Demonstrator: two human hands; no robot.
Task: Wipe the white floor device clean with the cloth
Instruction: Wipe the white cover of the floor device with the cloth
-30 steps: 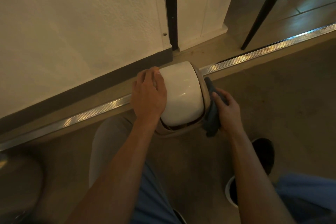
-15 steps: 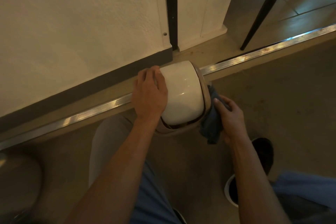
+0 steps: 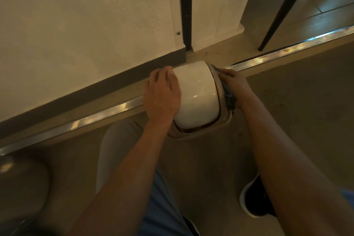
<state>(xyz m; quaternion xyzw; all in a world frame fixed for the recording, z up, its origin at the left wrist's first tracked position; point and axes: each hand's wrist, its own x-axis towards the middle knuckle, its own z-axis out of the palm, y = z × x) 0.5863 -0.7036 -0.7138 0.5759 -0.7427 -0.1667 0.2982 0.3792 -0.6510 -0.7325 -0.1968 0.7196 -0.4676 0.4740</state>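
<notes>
Presently the person crouches over the work: a dark shoe [image 3: 254,203] sits at 5 o'clock and a knee [image 3: 115,140] at 7 o'clock, both forearms reaching up toward centre frame.

At centre, the white device [image 3: 195,97] stands on the floor [image 3: 297,111], its far end lying over the metal strip [image 3: 92,119] that runs from 8 o'clock to 2 o'clock. The left hand [image 3: 162,96] lies on the device's left flank, fingers spread and gently curved over the shell, steadying it. The right hand [image 3: 232,84] presses a blue cloth [image 3: 229,95] against the device's right flank, fingers curled round the bunched fabric; only a little of the cloth shows beneath the palm.

Progress, as a judgement: wiping is under way on the right side. The top shell looks glossy and unmarked, but the dim light does not show what is actually clean. The left flank, under the steadying hand, and the near end appear yet to be covered.

Against the frame half a second ago, the right hand and cloth have travelled up the right flank from its near end toward the far end at 12 o'clock. The left hand and the device have not shifted noticeably.

Beyond, the wall [image 3: 76,25] with dark skirting fills 10 o'clock; a black chair leg [image 3: 275,15] stands at 1 o'clock.
</notes>
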